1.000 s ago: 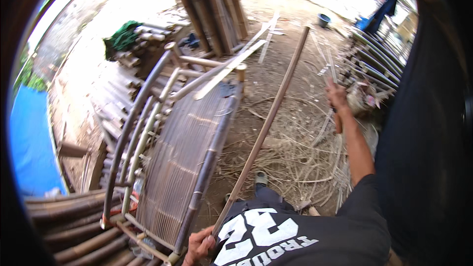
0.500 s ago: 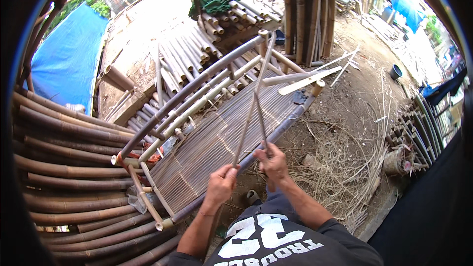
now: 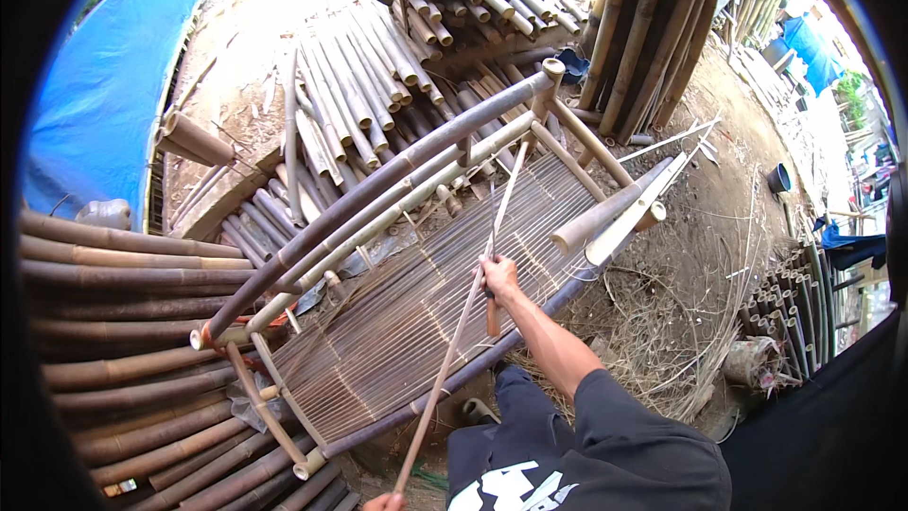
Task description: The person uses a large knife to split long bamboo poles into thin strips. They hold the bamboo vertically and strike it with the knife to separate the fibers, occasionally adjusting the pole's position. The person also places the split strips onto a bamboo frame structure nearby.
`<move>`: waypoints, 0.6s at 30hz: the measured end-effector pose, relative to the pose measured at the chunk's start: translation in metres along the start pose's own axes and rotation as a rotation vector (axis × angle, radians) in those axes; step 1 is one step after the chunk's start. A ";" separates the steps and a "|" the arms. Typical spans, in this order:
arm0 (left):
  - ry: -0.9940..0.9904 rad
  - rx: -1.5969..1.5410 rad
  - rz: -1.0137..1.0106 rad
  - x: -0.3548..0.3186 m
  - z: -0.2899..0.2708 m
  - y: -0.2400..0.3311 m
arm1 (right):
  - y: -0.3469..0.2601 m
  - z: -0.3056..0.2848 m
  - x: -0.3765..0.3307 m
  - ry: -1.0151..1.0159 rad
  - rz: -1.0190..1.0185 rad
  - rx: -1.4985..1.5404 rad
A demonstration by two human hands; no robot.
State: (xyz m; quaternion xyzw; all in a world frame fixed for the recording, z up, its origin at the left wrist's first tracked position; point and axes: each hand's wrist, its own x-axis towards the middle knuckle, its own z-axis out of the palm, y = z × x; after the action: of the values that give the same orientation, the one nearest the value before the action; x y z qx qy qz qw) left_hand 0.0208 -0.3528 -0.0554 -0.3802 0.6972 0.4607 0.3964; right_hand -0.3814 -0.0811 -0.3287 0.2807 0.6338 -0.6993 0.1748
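The strip [image 3: 452, 345] runs from the left grip [image 3: 383, 502], partly out of view but seemingly pinching its near end, up past the right grip [image 3: 498, 276], which is wrapped round a knife [image 3: 493, 318]. It should be light, stiff yet springy, perhaps splintery along its edges; best held near an end, clear of the knife. Below the right grip lies the slatted worktop [image 3: 364, 360]; to its right, shavings [image 3: 653, 336] on the dirt floor [image 3: 705, 208]; beyond and left, stacked poles [image 3: 350, 85].
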 end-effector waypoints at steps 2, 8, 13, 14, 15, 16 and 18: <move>0.323 0.362 0.091 0.000 -0.030 0.034 | -0.019 -0.004 0.062 0.157 -0.039 -0.027; 0.596 0.579 0.332 0.051 -0.070 0.170 | -0.029 -0.004 0.182 0.443 -0.196 -0.320; 0.589 0.740 0.336 0.096 -0.099 0.213 | -0.041 0.001 0.214 0.483 -0.112 -0.356; 0.597 0.753 0.339 0.102 -0.105 0.213 | -0.038 0.000 0.217 0.486 -0.128 -0.359; 0.624 0.809 0.351 0.106 -0.112 0.212 | -0.036 0.003 0.218 0.485 -0.145 -0.365; 0.575 0.787 0.338 0.111 -0.118 0.212 | -0.035 0.004 0.219 0.482 -0.164 -0.372; 0.539 0.767 0.344 0.117 -0.127 0.217 | -0.036 0.002 0.227 0.530 -0.234 -0.383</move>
State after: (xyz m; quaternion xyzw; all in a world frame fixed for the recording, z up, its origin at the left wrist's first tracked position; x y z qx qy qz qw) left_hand -0.2453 -0.4296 -0.0546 -0.1920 0.9467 0.1150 0.2315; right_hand -0.5803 -0.0534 -0.4398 0.3400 0.8049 -0.4856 -0.0276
